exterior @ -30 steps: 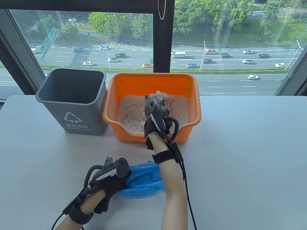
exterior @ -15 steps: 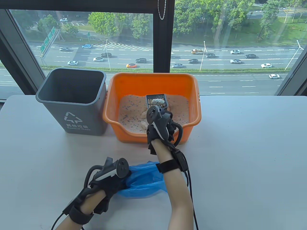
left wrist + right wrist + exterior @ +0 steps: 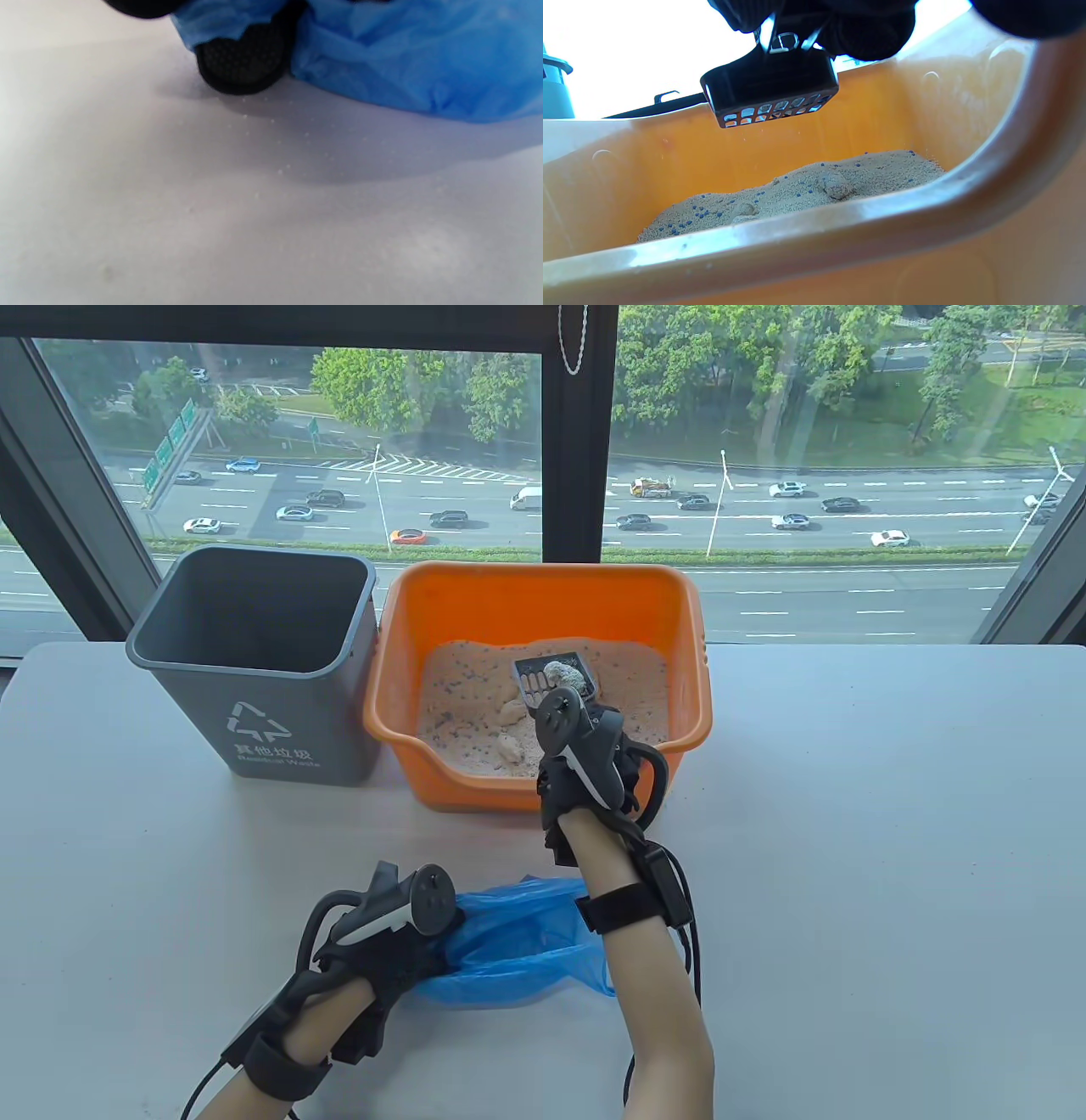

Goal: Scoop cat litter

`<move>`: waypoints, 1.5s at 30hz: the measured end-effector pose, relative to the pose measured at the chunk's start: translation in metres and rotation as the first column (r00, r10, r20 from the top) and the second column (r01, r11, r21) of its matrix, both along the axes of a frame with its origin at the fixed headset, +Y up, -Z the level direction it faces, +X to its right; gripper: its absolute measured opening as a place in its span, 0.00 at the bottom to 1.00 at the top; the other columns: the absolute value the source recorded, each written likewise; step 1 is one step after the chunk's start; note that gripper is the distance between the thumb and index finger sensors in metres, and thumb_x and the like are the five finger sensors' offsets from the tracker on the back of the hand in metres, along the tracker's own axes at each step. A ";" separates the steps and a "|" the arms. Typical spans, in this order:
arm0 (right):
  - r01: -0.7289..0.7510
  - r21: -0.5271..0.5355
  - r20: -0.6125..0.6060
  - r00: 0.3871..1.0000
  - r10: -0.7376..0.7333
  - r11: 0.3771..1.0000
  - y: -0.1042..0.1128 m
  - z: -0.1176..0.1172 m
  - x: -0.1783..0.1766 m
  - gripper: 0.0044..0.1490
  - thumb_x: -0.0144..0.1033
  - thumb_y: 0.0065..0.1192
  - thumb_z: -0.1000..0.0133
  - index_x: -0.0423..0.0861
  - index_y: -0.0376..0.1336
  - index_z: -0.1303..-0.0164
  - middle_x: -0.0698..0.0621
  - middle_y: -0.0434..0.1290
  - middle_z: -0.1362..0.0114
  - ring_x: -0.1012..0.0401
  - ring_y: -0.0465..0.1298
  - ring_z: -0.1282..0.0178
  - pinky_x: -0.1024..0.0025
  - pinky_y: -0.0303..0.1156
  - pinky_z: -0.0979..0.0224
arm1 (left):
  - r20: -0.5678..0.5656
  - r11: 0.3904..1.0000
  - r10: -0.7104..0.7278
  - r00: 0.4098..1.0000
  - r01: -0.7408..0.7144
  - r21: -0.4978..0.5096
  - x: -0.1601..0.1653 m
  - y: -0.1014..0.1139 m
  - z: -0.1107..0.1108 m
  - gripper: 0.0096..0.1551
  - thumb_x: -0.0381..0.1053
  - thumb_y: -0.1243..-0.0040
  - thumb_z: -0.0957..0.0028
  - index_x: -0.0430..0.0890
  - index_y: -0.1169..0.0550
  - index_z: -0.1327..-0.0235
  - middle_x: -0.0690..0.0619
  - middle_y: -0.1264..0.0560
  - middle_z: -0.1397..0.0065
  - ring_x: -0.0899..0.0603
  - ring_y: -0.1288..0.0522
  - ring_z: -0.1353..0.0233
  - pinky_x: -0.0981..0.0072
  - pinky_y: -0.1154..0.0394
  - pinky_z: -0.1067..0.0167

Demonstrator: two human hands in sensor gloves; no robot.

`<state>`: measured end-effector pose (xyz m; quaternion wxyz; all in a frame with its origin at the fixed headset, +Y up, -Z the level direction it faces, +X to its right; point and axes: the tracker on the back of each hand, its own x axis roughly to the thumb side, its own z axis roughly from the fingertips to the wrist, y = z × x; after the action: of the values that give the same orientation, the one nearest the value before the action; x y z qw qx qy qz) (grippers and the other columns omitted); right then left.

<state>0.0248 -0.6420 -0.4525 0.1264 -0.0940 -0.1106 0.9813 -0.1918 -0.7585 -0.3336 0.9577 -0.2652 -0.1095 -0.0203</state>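
An orange litter box holds beige litter with blue specks and a few clumps. My right hand grips the handle of a black slotted scoop, held above the litter with a grey clump in it. In the right wrist view the scoop hangs over the litter, fine grains falling from it. My left hand rests on the table and holds the edge of a blue plastic bag; a fingertip pinches the bag.
A grey waste bin stands open just left of the litter box. The white table runs to the right. A window with a dark frame lies behind the box.
My right hand has drawn back toward me and to the right, lifting the scoop with the clump out of the litter. The left hand and bag have stayed put.
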 end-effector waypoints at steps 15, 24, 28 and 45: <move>0.047 -0.070 -0.254 0.965 -0.063 0.996 0.028 0.087 0.025 0.36 0.39 0.55 0.49 0.31 0.59 0.36 0.30 0.64 0.40 0.65 0.72 0.73 0.55 0.72 0.60 | -0.006 1.000 0.010 1.000 -0.010 -0.009 -0.001 0.000 -0.001 0.38 0.59 0.37 0.47 0.73 0.43 0.28 0.57 0.26 0.40 0.53 0.20 0.51 0.56 0.29 0.48; -0.011 -0.254 -0.415 0.905 -0.098 0.967 0.017 0.165 0.044 0.35 0.37 0.59 0.50 0.30 0.61 0.37 0.28 0.65 0.40 0.63 0.73 0.72 0.51 0.71 0.58 | -0.005 1.000 0.005 1.000 -0.005 -0.008 -0.001 -0.001 -0.001 0.38 0.59 0.37 0.47 0.72 0.44 0.28 0.57 0.26 0.41 0.53 0.20 0.51 0.56 0.29 0.48; -0.050 -0.345 -0.463 0.878 -0.123 0.937 0.003 0.177 0.043 0.35 0.37 0.60 0.50 0.30 0.62 0.38 0.28 0.66 0.41 0.63 0.73 0.73 0.51 0.71 0.58 | -0.004 1.000 0.000 1.000 0.000 -0.006 0.000 -0.001 -0.001 0.39 0.59 0.37 0.47 0.72 0.44 0.27 0.57 0.26 0.41 0.53 0.20 0.51 0.56 0.29 0.48; -0.399 -0.501 -0.600 0.800 0.024 0.768 -0.015 0.129 -0.019 0.34 0.38 0.68 0.52 0.32 0.68 0.40 0.29 0.70 0.41 0.62 0.76 0.74 0.53 0.73 0.61 | 0.003 1.000 -0.020 1.000 0.020 0.014 0.002 -0.001 0.001 0.40 0.59 0.38 0.48 0.66 0.44 0.25 0.57 0.25 0.41 0.53 0.20 0.51 0.56 0.29 0.49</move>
<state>0.0062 -0.6569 -0.3237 -0.0009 0.1768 0.2403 0.9544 -0.1902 -0.7592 -0.3327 0.9591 -0.2595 -0.1084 -0.0312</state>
